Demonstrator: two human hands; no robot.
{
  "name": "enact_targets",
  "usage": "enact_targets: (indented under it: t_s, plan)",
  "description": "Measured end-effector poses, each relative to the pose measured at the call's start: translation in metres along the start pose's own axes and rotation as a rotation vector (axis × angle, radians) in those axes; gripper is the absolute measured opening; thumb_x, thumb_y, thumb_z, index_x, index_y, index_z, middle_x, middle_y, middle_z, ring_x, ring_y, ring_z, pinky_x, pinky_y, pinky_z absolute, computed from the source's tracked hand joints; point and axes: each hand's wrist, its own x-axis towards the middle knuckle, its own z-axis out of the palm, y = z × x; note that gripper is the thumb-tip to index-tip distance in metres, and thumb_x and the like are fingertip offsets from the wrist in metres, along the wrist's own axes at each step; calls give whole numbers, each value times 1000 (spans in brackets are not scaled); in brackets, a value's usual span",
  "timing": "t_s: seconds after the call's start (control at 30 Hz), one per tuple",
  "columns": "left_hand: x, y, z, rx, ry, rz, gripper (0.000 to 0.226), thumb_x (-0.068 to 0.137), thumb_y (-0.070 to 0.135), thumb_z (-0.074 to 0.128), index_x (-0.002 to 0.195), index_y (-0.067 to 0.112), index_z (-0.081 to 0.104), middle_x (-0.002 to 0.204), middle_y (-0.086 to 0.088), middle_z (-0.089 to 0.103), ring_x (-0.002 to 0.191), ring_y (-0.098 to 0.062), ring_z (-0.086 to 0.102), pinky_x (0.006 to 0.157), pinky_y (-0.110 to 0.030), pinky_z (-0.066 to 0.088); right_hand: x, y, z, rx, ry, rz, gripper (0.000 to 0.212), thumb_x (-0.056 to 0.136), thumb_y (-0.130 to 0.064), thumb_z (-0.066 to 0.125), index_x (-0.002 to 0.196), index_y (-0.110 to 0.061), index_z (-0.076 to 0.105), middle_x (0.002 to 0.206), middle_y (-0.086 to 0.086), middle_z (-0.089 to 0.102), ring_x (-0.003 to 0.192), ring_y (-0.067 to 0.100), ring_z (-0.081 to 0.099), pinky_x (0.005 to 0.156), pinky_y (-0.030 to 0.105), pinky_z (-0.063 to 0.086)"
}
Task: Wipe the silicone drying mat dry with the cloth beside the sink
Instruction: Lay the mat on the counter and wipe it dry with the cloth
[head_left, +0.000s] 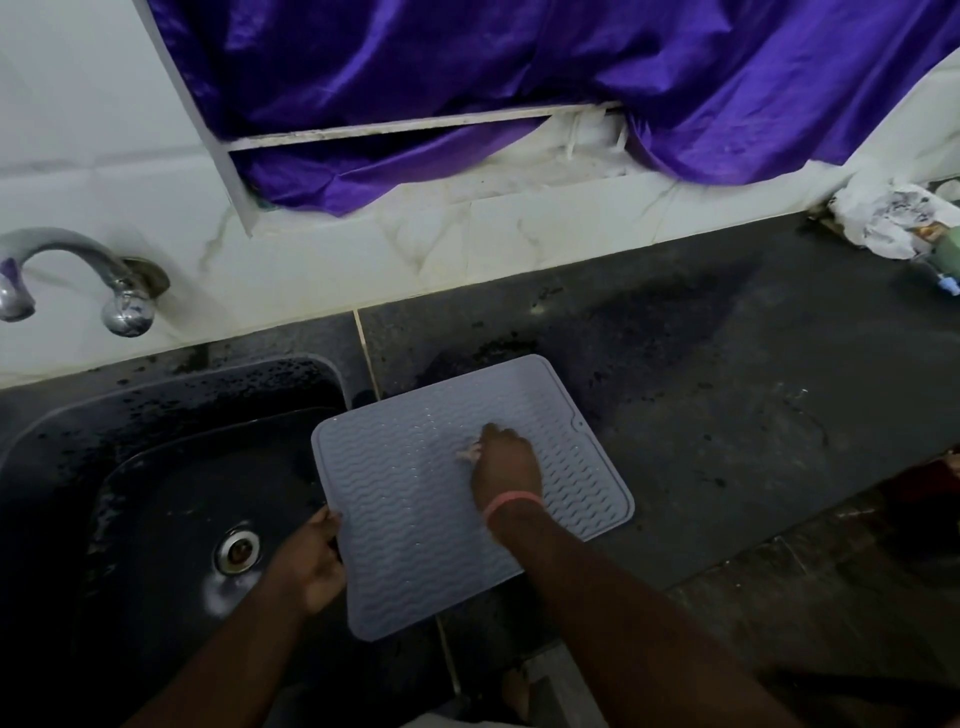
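Observation:
A grey-blue silicone drying mat (415, 519) with wavy ridges lies on the dark counter, its left edge hanging over the sink. My left hand (311, 561) grips the mat's left edge over the sink. My right hand (506, 462) presses down on the middle of the mat, fingers curled over a small pale cloth (469, 453), of which only a bit shows at the fingertips. Small water drops dot the mat.
The black sink (171, 509) with a metal drain (238, 551) lies at the left, a chrome tap (78, 275) on the tiled wall above it. The dark counter (727, 389) stretches right. A crumpled white bag (888, 218) sits at the far right. A purple curtain (519, 78) hangs above.

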Motion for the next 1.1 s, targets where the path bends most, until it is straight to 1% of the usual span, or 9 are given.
enact_targets:
  t_s: [0.2,0.33,0.43,0.5,0.6,0.77,0.93,1.03,1.1]
  plan:
    - [0,2,-3,8,2,-17,33,103,6,44,134,9,58,132,-21,62,117,-34,60,87,-47,52,-34,-35,12,279,-293,-163,8,86,-17,68,87,-13,61,93,7,68,84,19,61,68,22,41]
    - [-1,1,-6,-30,-10,-25,34,103,9,47,135,6,57,132,-21,61,117,-34,60,86,-48,52,-8,23,-15,210,11,-3,11,95,-26,57,92,-20,64,87,-1,68,80,15,64,75,27,51]
    - [-5,-2,-9,3,-32,-73,31,101,19,54,129,7,61,125,-20,65,107,-34,63,83,-51,52,14,96,-45,101,186,230,16,92,-25,60,101,-13,66,97,9,72,89,28,69,79,33,53]
    - [-6,-3,-13,2,-43,-105,30,99,24,58,125,9,64,118,-18,69,106,-34,65,84,-51,53,13,114,-47,77,174,311,24,90,-25,63,107,-8,67,105,16,71,97,35,68,82,35,51]
    - [-6,-4,-17,-10,-79,-109,32,99,25,58,126,8,64,121,-18,69,110,-33,64,92,-52,51,-8,84,-31,86,143,285,20,91,-25,59,103,-9,65,102,15,69,95,34,67,78,34,50]
    - [-7,-2,-18,-23,-111,-88,30,101,23,55,125,7,64,122,-18,69,109,-33,64,98,-51,49,-70,-11,25,186,59,57,18,95,-35,51,102,-22,61,98,-3,62,89,14,60,83,32,53]
    - [-5,-2,-18,-21,-118,-103,31,102,24,52,124,6,64,116,-18,72,105,-30,67,89,-44,57,-97,-58,42,213,-220,-204,15,92,-24,59,99,-13,66,100,6,68,95,20,65,86,30,51]
    - [-4,-2,-20,-63,-115,-119,30,101,18,54,127,7,63,125,-18,68,114,-31,63,101,-47,50,-77,-15,14,253,-48,-100,14,95,-36,57,92,-26,65,88,-10,66,81,1,60,75,22,49]
    - [-6,-5,-22,-85,-111,-104,32,98,12,56,130,6,62,130,-19,64,122,-31,58,109,-50,44,-53,38,-10,140,109,53,16,96,-39,56,91,-26,65,85,-10,66,80,4,64,70,23,47]
